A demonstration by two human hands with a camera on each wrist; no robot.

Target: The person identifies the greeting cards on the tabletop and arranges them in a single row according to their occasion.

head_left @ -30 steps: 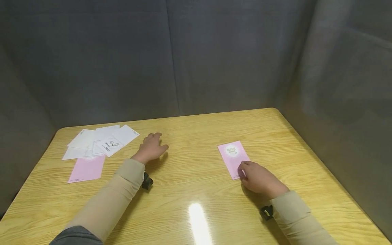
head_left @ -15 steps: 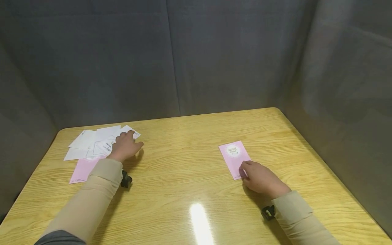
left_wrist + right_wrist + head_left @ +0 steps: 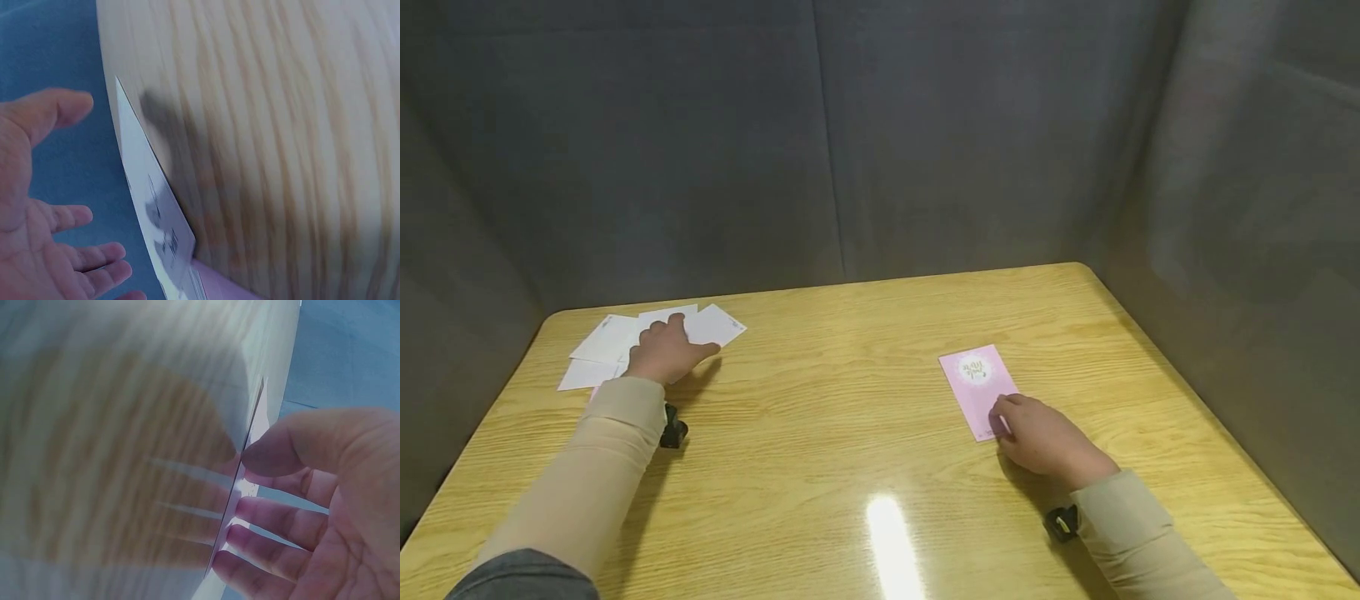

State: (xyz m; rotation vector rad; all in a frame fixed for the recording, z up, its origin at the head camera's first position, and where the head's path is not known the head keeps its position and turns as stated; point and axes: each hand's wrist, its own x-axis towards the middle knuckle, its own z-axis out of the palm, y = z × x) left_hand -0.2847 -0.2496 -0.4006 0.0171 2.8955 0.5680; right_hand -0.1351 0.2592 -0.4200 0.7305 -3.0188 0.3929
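Left hand (image 3: 666, 348) partly hides cards (image 3: 606, 339); corner print (image 3: 734, 322) seems illegible.

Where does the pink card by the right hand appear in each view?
Head: pink card right of centre, touching the right hand.
Left wrist: not in it; the pink at the bottom is another card.
Right wrist: just right of centre, nearly edge-on, at the fingertips.
Shared landmark: the table.

Left hand (image 3: 37, 240) hovers near a white card (image 3: 155, 197).
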